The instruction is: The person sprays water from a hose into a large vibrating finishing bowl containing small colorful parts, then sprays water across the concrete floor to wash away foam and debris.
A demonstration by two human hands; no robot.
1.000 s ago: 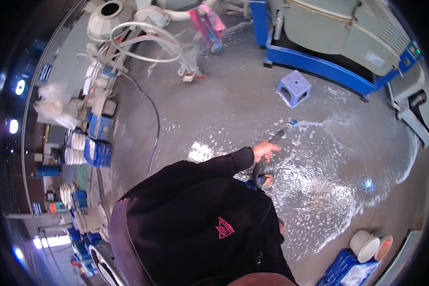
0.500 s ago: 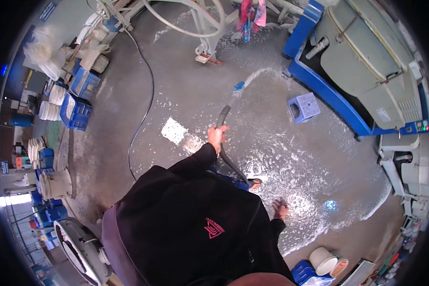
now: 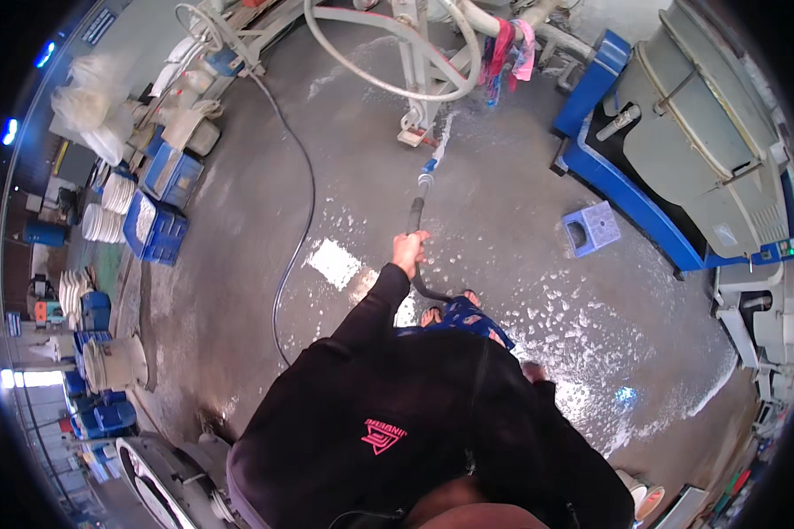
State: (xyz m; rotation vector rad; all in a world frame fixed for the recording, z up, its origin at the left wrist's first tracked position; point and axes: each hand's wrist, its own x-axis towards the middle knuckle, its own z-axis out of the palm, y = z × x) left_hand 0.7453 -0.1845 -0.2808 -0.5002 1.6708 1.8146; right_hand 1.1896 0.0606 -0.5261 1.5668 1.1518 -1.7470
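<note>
My left hand (image 3: 408, 251) is closed around a dark grey hose (image 3: 416, 212), its arm stretched forward. A pale fitting (image 3: 425, 180) and a blue valve (image 3: 430, 165) form the hose's front end. Water (image 3: 443, 137) streams from it toward the foot of a white metal frame (image 3: 415, 137). Behind the hand, the hose bends down toward my sandalled feet (image 3: 430, 316). My right hand (image 3: 534, 372) hangs low at my right side, above the wet floor; it is blurred and its fingers cannot be made out.
White foam (image 3: 560, 322) covers wet floor to the right. A lavender stool (image 3: 594, 229) stands before a large grey machine with a blue base (image 3: 631, 207). A thin dark hose (image 3: 310, 189) crosses the floor on the left, near blue crates (image 3: 163, 231). Pink cloths (image 3: 507, 57) hang ahead.
The water jet has swung from the right to straight ahead, toward the frame's foot. My left hand still grips the hose. My right hand has drawn in closer to my body.
</note>
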